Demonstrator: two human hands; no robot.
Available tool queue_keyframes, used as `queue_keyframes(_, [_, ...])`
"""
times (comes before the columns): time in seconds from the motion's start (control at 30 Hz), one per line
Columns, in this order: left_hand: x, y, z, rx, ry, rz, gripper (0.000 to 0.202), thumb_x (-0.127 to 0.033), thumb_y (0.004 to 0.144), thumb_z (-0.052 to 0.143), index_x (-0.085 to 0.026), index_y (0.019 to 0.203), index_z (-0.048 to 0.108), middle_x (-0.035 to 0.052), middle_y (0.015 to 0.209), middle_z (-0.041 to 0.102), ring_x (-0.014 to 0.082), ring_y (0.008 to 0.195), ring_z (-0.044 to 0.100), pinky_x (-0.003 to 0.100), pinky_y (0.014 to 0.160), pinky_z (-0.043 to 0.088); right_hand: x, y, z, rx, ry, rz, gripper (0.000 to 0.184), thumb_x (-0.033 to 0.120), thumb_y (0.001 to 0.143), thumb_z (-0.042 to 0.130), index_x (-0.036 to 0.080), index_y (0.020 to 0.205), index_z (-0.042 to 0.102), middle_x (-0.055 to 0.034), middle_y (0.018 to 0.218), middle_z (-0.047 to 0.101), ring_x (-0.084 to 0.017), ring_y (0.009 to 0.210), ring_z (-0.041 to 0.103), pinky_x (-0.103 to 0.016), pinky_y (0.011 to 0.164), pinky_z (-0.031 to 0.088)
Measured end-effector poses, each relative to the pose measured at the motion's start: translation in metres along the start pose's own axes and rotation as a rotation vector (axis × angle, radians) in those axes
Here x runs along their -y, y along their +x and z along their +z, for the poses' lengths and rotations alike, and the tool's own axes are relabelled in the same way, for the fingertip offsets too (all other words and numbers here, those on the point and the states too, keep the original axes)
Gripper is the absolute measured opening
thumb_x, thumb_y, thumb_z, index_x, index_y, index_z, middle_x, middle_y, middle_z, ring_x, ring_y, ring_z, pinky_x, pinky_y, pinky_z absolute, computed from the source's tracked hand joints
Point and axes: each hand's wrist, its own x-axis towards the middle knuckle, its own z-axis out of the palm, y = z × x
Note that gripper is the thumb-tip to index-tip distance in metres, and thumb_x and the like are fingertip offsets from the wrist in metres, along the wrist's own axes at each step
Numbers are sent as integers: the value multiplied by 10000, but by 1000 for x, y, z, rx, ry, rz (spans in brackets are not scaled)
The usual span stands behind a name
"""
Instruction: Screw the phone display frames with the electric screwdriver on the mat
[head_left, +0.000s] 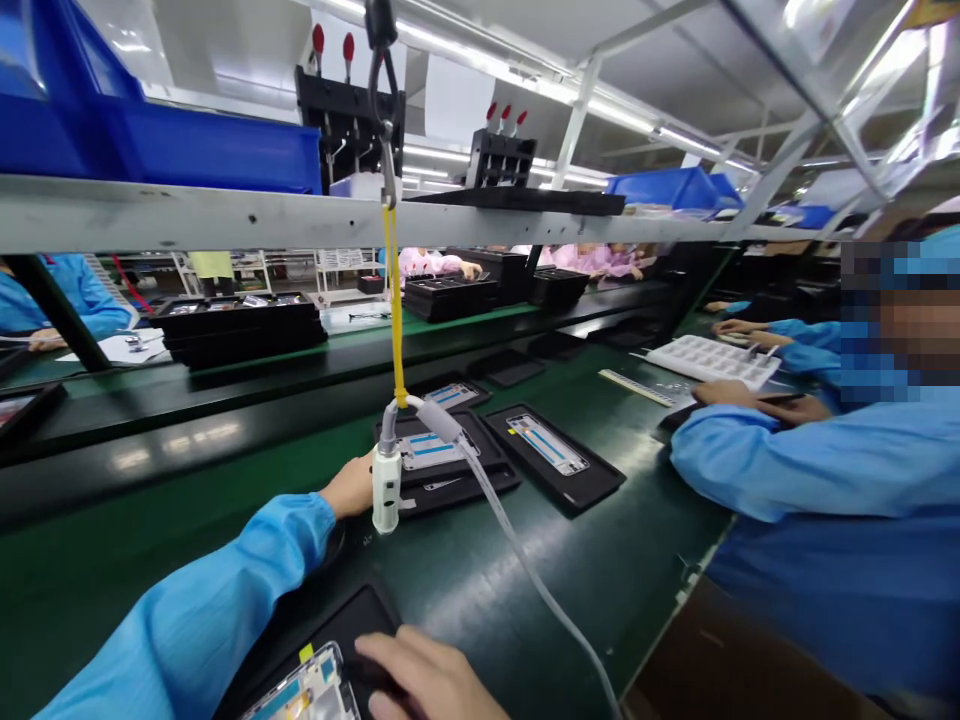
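Observation:
My left hand (352, 487) reaches to the left side of a stack of black trays (495, 484); its fingers are hidden behind a hanging white tool (386, 490). Phone frames with blue strips lie in the trays, one phone frame (441, 448) on top of the stack. At the bottom edge, my right hand (435, 680) is open, thumb and fingers apart, over a near black tray (367, 610). Beside its fingertips lies another phone frame (304, 690) with a yellow tab, partly cut off by the picture's edge.
The white tool hangs on a yellow band (396, 310), its grey cable (525, 560) running down right. Another black tray (562, 490) holds a phone frame. A co-worker in blue sleeves (750, 450) sits at right by a white tray (712, 360). A metal shelf (225, 225) crosses overhead.

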Motion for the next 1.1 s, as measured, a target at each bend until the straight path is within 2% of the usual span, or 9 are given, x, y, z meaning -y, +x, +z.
queue_keyframes(0.13, [-1,-61,-42,-37,-69,-26,215,-257,984,458,-151,984,645,72,979,637,162,861,625,331,813,535,14,5,-18,-60,101,-1,409,162,867,486,199,1242,642,-91,1078,710,-207,989,678,-301,897,534])
queue_keyframes(0.23, [-29,-135,-72,9,-112,-7,259,-326,934,534,-204,1152,601,39,979,636,144,757,610,273,697,512,26,15,-19,34,118,-24,320,155,909,477,200,1170,656,-77,1075,738,-220,1022,689,-324,908,517])
queue_keyframes(0.33, [-63,-201,-83,50,77,226,192,-260,951,503,-199,1108,594,46,891,623,171,724,591,285,634,460,39,30,-9,145,154,-91,213,141,897,524,188,1073,635,-50,992,748,-191,909,710,-276,796,522])
queue_keyframes(0.43, [-65,-253,-83,-24,294,231,224,-155,987,373,-191,954,592,32,761,588,170,637,544,293,595,416,43,41,-1,154,135,-152,161,204,895,601,174,1052,616,-54,968,736,-189,882,701,-274,765,522])
queue_keyframes(0.53, [-29,-310,-90,-134,586,-130,265,-230,1016,329,-175,990,587,47,775,587,197,695,571,302,627,421,32,48,-3,51,15,-170,170,235,917,602,165,1071,620,-75,1000,724,-196,906,680,-312,810,520])
queue_keyframes(0.63, [12,-372,-99,37,859,-663,365,-344,1035,266,-180,874,551,35,771,545,195,679,547,276,577,367,14,51,-8,82,-104,-245,139,164,950,519,162,983,654,-69,933,709,-179,844,654,-310,772,518])
queue_keyframes(0.73, [29,-415,-96,118,891,-829,396,-310,1017,244,-171,780,530,39,744,530,187,653,529,254,575,367,2,50,-2,176,-175,-351,171,136,953,507,153,910,671,-72,893,677,-183,839,628,-311,758,522])
queue_keyframes(0.9, [-7,-399,-69,40,830,-771,380,-300,1001,290,-104,951,611,153,936,599,272,839,569,336,661,458,2,48,23,222,-206,-484,202,165,971,498,153,887,681,-78,879,639,-193,857,599,-321,767,531])
queue_keyframes(1.1, [-71,-310,-35,-71,342,-194,262,-139,993,364,-139,993,626,99,1003,595,202,844,521,316,725,439,11,51,49,227,-354,-514,184,137,950,525,154,808,640,-67,839,592,-194,809,549,-320,715,496])
